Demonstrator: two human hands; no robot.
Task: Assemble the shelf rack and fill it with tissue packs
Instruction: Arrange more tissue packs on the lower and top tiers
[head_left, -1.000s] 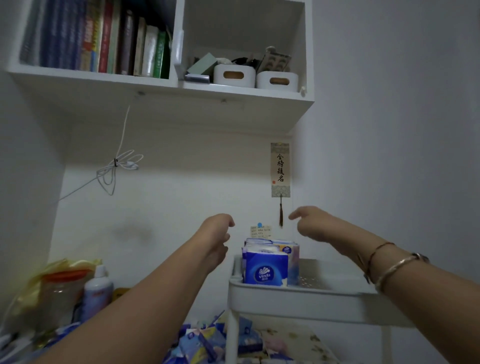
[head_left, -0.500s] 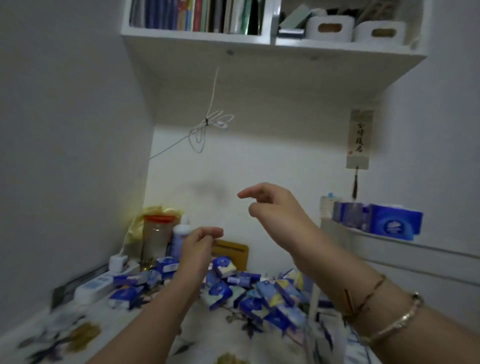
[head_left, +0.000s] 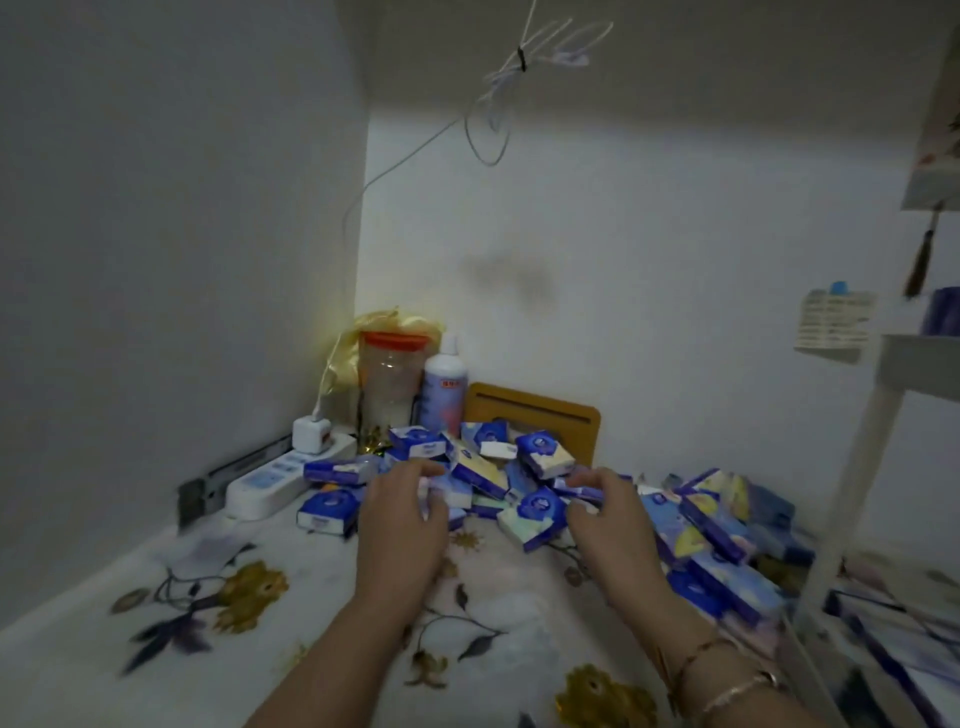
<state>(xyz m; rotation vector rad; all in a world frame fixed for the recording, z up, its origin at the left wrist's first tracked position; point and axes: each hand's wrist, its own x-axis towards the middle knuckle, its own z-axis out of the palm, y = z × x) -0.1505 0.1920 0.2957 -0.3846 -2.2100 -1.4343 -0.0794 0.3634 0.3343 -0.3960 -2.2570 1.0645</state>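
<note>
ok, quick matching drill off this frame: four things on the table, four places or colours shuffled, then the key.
Things
1. jar
2. power strip
3. wooden stand
4. bottle

Places or colours
A. white, lying along the left wall with a charger plugged in
B. clear with an orange lid, in the corner
C. tan, upright against the back wall behind the tissue packs
D. white with a pointed cap, between the jar and the wooden stand

Pairs: 1-B, 2-A, 3-C, 4-D
</note>
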